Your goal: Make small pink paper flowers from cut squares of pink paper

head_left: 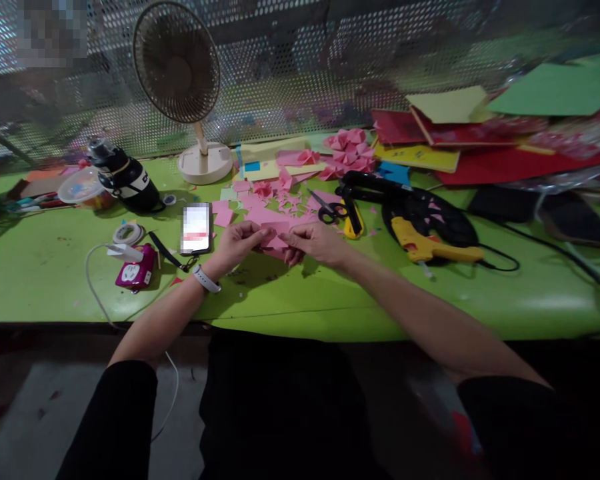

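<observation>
A small piece of pink paper (275, 235) is stretched between my two hands, just above the green table. My left hand (243, 241), with a white band on its wrist, pinches the paper's left edge between thumb and fingers. On the other side my right hand (313, 243) grips the right edge, its lower fingers curled beneath. Pink paper scraps (285, 200) and sheets lie right behind the hands. Dark-handled scissors (329, 208) and a yellow cutter (353, 220) rest to the right of them. Folded pink paper flowers (350, 152) are heaped farther back.
A phone (196, 228), a purple power adapter (136, 268), a tape roll (129, 233) and a black bottle (125, 175) stand on the left. Behind them is a fan (205, 160). To the right lie a yellow glue gun (430, 248), its cable, and stacked coloured paper (520, 160).
</observation>
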Action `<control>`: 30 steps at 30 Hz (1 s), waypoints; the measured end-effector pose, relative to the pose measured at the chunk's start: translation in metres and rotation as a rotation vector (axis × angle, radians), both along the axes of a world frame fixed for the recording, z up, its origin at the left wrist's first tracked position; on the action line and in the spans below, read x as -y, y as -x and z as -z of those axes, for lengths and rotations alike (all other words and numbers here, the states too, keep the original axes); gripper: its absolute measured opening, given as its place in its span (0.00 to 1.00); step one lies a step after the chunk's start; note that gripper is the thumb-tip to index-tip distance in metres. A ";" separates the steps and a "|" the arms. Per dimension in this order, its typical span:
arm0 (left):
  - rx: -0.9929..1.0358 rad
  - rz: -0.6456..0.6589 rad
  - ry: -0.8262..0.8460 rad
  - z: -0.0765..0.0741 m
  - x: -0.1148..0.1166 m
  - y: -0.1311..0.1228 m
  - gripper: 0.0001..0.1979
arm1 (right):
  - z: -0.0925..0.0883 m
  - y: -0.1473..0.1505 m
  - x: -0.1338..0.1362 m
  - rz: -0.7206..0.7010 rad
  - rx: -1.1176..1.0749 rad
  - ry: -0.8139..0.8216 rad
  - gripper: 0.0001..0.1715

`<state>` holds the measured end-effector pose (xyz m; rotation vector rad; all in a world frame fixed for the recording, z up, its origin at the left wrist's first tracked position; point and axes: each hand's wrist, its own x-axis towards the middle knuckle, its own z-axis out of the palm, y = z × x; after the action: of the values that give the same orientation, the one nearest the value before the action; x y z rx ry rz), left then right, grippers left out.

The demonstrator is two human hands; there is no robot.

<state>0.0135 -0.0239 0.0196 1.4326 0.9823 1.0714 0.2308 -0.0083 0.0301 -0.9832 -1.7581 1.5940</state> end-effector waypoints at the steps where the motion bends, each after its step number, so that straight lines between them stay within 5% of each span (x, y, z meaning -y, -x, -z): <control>1: 0.010 -0.002 0.013 -0.001 0.000 -0.001 0.22 | 0.001 0.001 0.000 -0.004 0.007 -0.011 0.32; 9: 0.112 -0.131 0.062 -0.003 -0.003 0.002 0.22 | 0.000 -0.019 -0.015 0.059 0.142 -0.190 0.25; 14: 0.198 -0.200 0.119 0.001 -0.007 0.005 0.21 | 0.003 -0.058 -0.051 0.562 0.664 -0.607 0.14; 21: 0.258 -0.222 0.205 0.002 -0.007 0.003 0.22 | 0.026 -0.060 -0.075 0.539 1.102 -0.610 0.12; 30: 0.423 -0.247 0.355 0.007 -0.011 0.009 0.18 | 0.014 -0.065 -0.076 0.582 1.010 -0.493 0.15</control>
<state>0.0042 -0.0124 0.0122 0.7697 0.9912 1.2426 0.2960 0.0678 0.0166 -1.9677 -1.9946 0.2241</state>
